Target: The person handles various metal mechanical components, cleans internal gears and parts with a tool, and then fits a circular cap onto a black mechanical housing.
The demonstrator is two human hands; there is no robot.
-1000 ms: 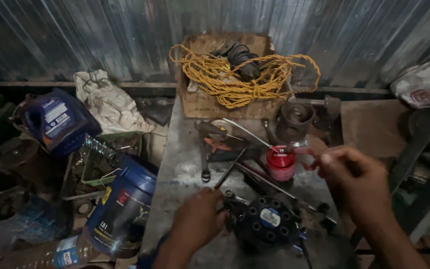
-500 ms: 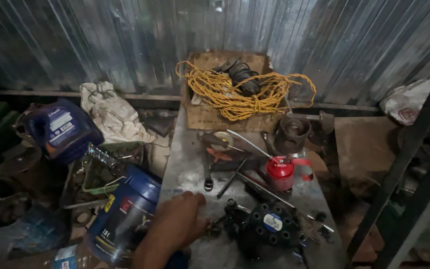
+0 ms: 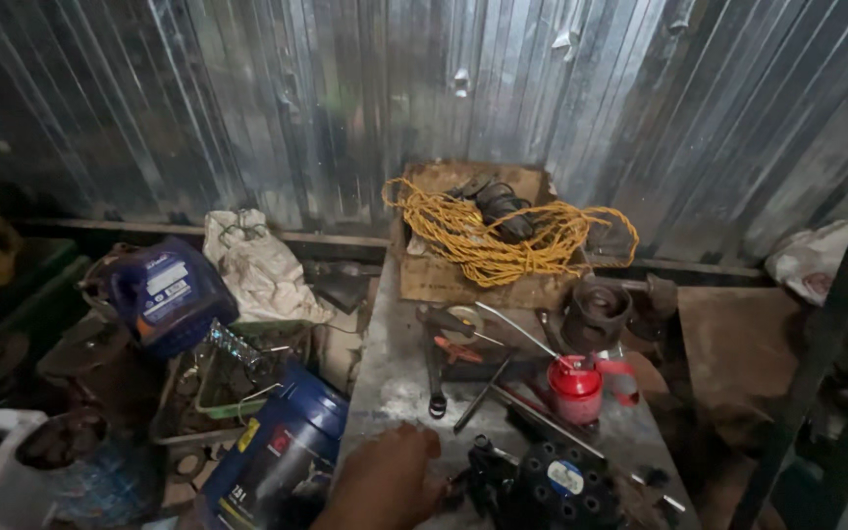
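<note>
- The left hand (image 3: 385,481) sits at the bottom centre of the frame, resting on the grey metal bench top (image 3: 390,383), just left of a black round machine part (image 3: 552,486) with a ring of holes and a small blue-and-white label
- Its fingers are curled down and the knuckles face the camera; whether they clasp anything underneath cannot be told, and they look to be touching or just short of the part's left edge
- The right hand is not in the frame at all
- Judging by this, the work on the black part looks barely begun: it lies whole on the bench at lower centre-right, no tool is in hand, and nothing visibly loosened lies beside it
- Tools lie untouched above the hand: a dark spanner (image 3: 434,378) and a slim rod (image 3: 481,395), with a red oil can (image 3: 578,388) with a long spout to their right
- Further up, a coil of yellow rope (image 3: 503,240) rests on a cardboard box (image 3: 434,280) against the corrugated metal wall (image 3: 345,98)
- A blue oil jug (image 3: 282,456) lies at lower left, another blue jug (image 3: 164,294) at middle left
</note>
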